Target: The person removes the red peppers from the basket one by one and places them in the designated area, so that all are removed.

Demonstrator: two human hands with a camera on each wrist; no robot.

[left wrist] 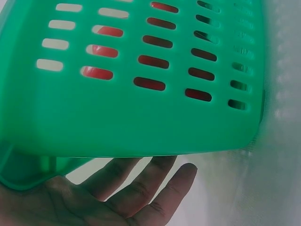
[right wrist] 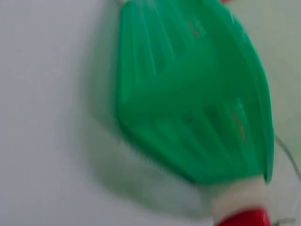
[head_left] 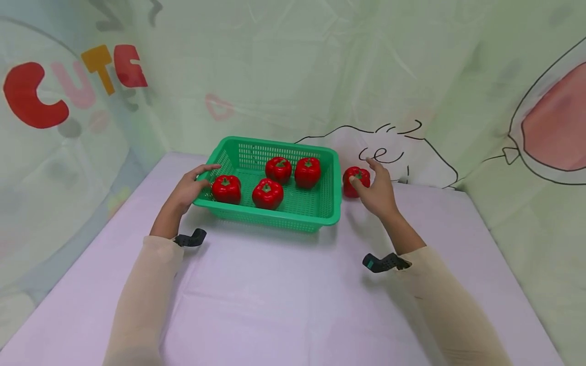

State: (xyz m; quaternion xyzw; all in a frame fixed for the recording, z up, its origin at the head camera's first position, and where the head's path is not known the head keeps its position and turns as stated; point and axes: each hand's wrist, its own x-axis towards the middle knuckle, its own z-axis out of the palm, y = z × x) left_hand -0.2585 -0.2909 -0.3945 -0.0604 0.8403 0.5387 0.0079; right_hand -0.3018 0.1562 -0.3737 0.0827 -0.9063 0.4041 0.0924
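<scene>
A green perforated basket (head_left: 265,217) stands on the table with several red bell peppers inside, one of them a pepper (head_left: 267,193) near its front wall. My left hand (head_left: 185,190) grips the basket's left rim, fingers reaching over the edge. From the left wrist, the fingers (left wrist: 141,188) show past the rim, some tips hidden behind it. Just right of the basket is another red bell pepper (head_left: 350,189). My right hand (head_left: 379,195) is at that pepper with thumb and fingers spread, the thumb overlapping it. The right wrist view is blurred and catches only this pepper's edge (right wrist: 244,219).
A pale lilac cloth (head_left: 256,295) covers the table. Behind it and along both sides hangs a printed sheet (head_left: 284,66) with letters and drawings. A black wrist camera (head_left: 386,263) juts inward from the right sleeve, another wrist camera (head_left: 191,238) from the left.
</scene>
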